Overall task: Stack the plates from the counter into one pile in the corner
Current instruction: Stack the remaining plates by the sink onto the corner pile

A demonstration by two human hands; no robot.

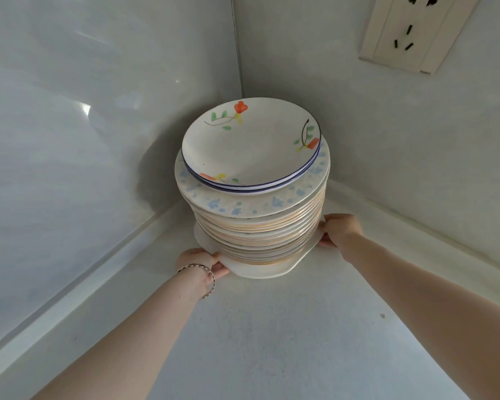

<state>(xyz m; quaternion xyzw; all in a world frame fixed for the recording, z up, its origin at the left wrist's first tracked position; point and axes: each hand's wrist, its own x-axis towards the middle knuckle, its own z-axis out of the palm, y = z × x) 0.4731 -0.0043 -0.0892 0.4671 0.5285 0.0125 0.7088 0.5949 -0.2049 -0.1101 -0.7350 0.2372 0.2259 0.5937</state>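
On the pale counter [272, 327], in the far corner, your pile of plates [251, 220] stands tall. Your left hand [202, 262] and right hand [339, 229] each grip the bottom plate [260, 269] by its rim (heavy, brittle, probably slippery): hold low, opposite sides, level.

We logged the pile of plates [251, 226] in the corner, seemingly resting on the counter [272, 342]. Left hand [199, 262] held the bottom plate [257, 272] at its left rim, right hand [339, 229] at its right rim. Socket [416, 30] sat on the wall above, to the right.
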